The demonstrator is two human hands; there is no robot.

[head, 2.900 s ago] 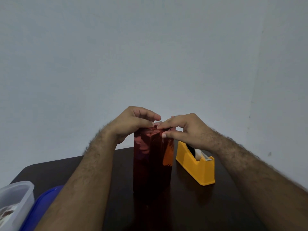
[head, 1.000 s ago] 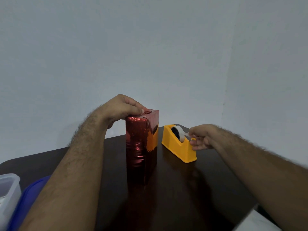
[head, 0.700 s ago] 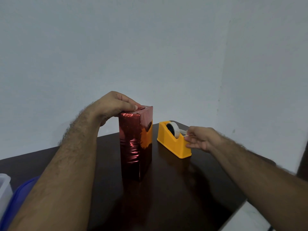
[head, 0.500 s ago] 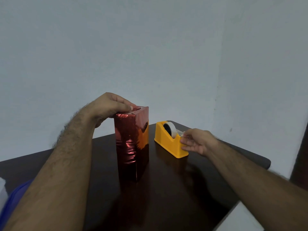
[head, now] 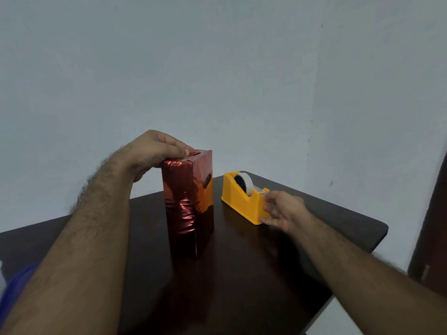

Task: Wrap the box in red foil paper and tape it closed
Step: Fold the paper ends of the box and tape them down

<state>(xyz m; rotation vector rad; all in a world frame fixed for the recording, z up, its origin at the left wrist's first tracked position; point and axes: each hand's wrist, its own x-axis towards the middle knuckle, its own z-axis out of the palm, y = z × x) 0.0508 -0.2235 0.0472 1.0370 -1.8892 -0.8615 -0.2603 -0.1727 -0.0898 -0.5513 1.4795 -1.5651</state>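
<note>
The box, covered in shiny red foil paper, stands upright on end in the middle of the dark table. My left hand lies curled over its top left edge and holds the folded foil down there. To the right of the box sits a yellow tape dispenser with a white roll of tape. My right hand is at the dispenser's near end by the cutter, fingers spread and touching the yellow body. No pulled strip of tape shows.
A blue lid pokes in at the lower left edge. The table's right corner ends close behind my right forearm. A dark door or panel stands at the far right, and a pale wall is behind.
My right hand left the top of the box, reached the dispenser's cutter and has now slid lower on its near end with fingers spread. My left hand stayed on the box top.
</note>
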